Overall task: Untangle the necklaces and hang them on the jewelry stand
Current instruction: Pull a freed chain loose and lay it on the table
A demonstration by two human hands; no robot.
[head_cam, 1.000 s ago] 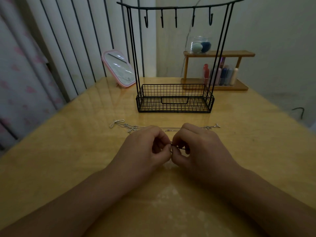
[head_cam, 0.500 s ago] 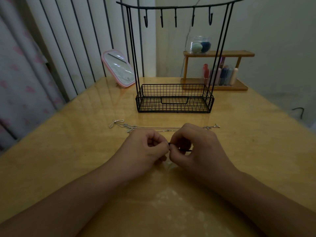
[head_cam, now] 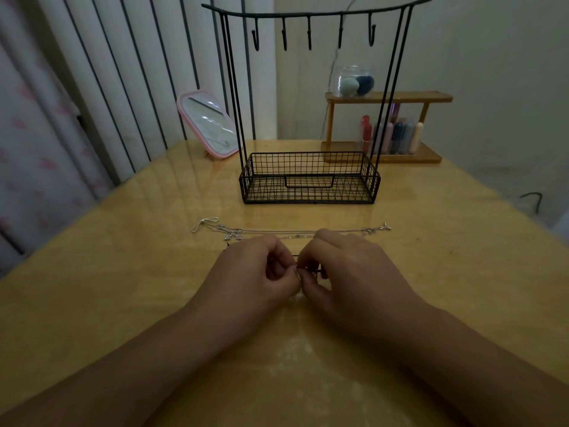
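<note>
Black wire jewelry stand [head_cam: 309,180] sits mid-table, upright: one unit, mesh basket base, two pairs of thin uprights, one curved top bar with five hooks [head_cam: 308,33], all bare.

Head view, counts:
- Two hands, both forearms in from the bottom edge.
- Necklaces [head_cam: 289,232]: silver chains laid in a long flat line across the table, between the stand and the hands, just beyond the knuckles. Strand count can't be resolved; looks like more than one, running close together. Small loop at the far left end, clasp-like bits at the right end, small charm-like bits near the left.
- One dark thin piece [head_cam: 311,269] between the two hands, short and rod-like or cord-like; too small and dim to tell which.

Grip:
- Left hand [head_cam: 255,272]: fingers curled, thumb and forefinger pinched on the left end of the dark thin piece.
- Right hand [head_cam: 351,269]: fingers curled, thumb and forefinger pinched on the same piece from the right. Fingertips of both hands almost touching.
- Both hands low over the table, near the silver chains; contact with the chains can't be told.

Background:
- One pink-framed mirror [head_cam: 207,124], tilted back, left of the stand.
- One wooden shelf [head_cam: 388,98] behind the stand at right, two tiers. Top: one clear jar [head_cam: 354,81] with two egg-shaped sponges. Bottom: a row of small upright bottles [head_cam: 394,135].
- Table [head_cam: 123,272]: glossy yellow wood.
</note>
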